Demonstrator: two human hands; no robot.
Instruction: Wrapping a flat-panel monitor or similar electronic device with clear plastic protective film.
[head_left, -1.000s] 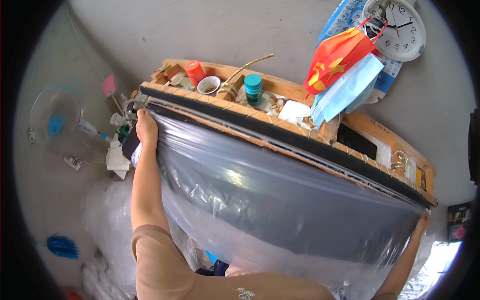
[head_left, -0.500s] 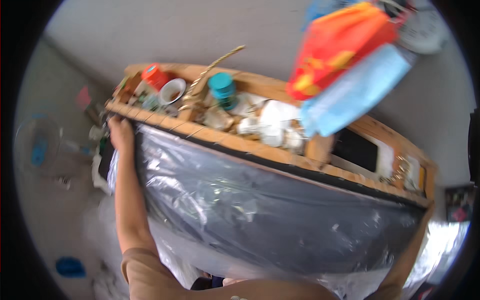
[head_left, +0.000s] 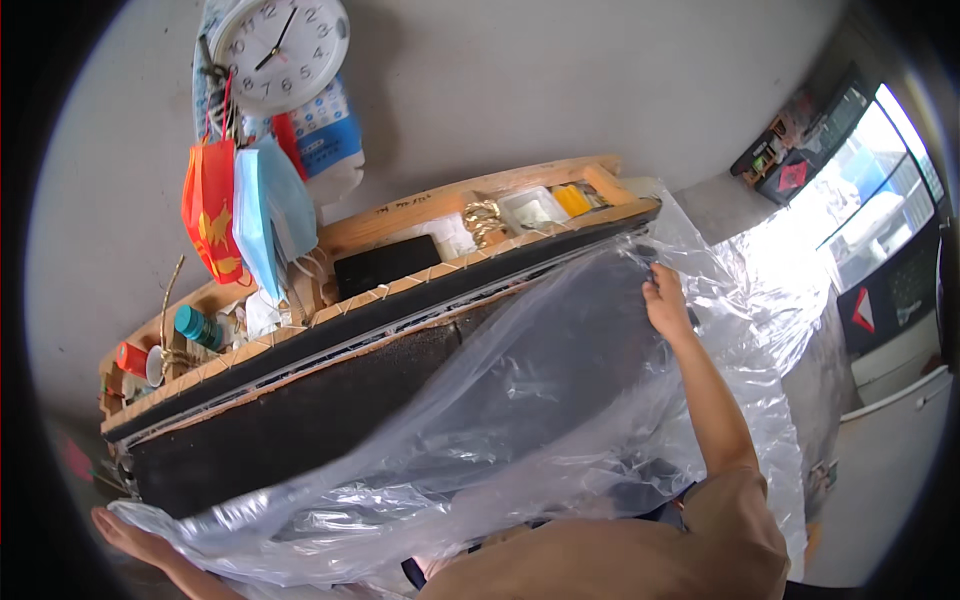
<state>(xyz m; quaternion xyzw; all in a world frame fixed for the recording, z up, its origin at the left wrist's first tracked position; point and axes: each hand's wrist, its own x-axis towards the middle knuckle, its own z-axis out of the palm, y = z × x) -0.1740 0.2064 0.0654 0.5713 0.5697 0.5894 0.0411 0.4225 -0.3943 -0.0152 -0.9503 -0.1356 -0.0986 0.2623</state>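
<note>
"So, where's the left hand [head_left: 132, 537]?"
"Below the black board's [head_left: 300, 420] lower left corner, at the clear plastic sheet's [head_left: 520, 390] edge; I can't tell whether its fingers grip."
"And the sheet?"
"Draped across the board's lower and right parts. Likely light, limp, slippery and easily torn; best gathered by its edges."
"Right hand [head_left: 667, 302]?"
"At the board's right end, fingers curled, seemingly pinching the sheet."

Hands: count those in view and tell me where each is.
2. The left hand is at the lower left, at the edge of the clear plastic film; the right hand is right of centre, at the film. No others show.
</note>
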